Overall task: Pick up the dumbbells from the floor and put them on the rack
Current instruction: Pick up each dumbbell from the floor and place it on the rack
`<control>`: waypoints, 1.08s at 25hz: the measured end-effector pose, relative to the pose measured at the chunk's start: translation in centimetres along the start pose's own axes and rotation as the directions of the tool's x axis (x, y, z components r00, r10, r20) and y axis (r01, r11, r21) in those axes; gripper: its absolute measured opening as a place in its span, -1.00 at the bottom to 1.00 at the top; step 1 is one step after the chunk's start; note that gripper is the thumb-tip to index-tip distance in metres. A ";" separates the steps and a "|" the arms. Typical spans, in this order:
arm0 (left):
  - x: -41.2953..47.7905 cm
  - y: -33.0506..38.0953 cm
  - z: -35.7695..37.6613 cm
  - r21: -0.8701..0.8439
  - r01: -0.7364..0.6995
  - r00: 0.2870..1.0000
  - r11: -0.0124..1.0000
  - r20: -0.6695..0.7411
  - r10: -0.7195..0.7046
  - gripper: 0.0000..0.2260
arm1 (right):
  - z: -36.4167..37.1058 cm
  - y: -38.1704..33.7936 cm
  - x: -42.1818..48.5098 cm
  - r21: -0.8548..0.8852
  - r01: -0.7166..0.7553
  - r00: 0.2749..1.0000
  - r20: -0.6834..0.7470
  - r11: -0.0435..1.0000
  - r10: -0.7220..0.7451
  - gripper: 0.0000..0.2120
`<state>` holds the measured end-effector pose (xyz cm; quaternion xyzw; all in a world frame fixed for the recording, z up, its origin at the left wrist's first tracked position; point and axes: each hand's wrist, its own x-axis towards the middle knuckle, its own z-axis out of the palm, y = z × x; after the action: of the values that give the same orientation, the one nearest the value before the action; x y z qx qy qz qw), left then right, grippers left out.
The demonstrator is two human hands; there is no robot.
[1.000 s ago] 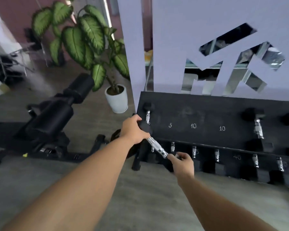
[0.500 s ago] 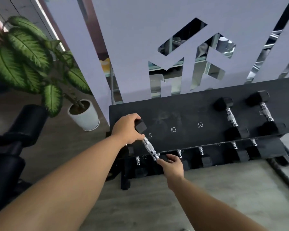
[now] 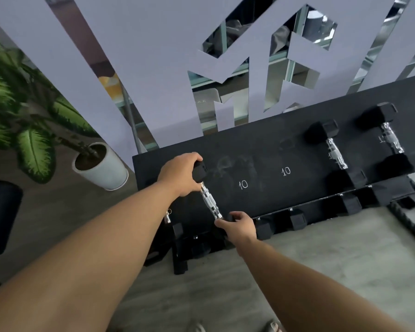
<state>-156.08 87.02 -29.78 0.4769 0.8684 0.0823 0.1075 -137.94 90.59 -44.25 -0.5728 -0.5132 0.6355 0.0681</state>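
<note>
Swinging right since a moment ago, the view loses the black bench at the left edge and brings two racked dumbbells in at 2 o'clock, while both hands keep the same dumbbell point(image 3: 207, 200) over the near-left end of the rack point(image 3: 261, 149). Left hand point(image 3: 181, 174) is closed over the black far head; right hand point(image 3: 241, 226) is curled round the near head at the shelf's front lip, and the ribbed chrome handle runs bare between them. It looks a small, rigid weight — dense for its size, with hard rubber-like heads that should grip well and a knurled bar that offers the surer hold. Held by its ends, it can be steered straight into its slot.

Outward at 1 o'clock, white chalked "10" marks point(image 3: 243, 185) sit on empty shelf; further, toward 2 o'clock, one racked dumbbell point(image 3: 334, 153) and another point(image 3: 391, 137) lie across the top shelf. A lower tier point(image 3: 297, 218) shows more black heads. Grey floor point(image 3: 297, 259) spreads beneath — a potted plant point(image 3: 101, 164) stands at 10 o'clock, and a pale cut-out partition point(image 3: 153, 56) backs the rack.
</note>
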 end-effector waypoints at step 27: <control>16.0 -11.8 14.2 0.092 -0.310 0.894 0.946 0.368 0.257 -0.44 | 12.9 1.0 11.2 0.103 -0.337 0.834 -0.427 0.936 0.348 -0.59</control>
<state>-170.20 94.90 -48.10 0.6123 0.7599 -0.0542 0.2117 -151.47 90.27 -54.71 -0.7829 -0.3661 0.4976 0.0739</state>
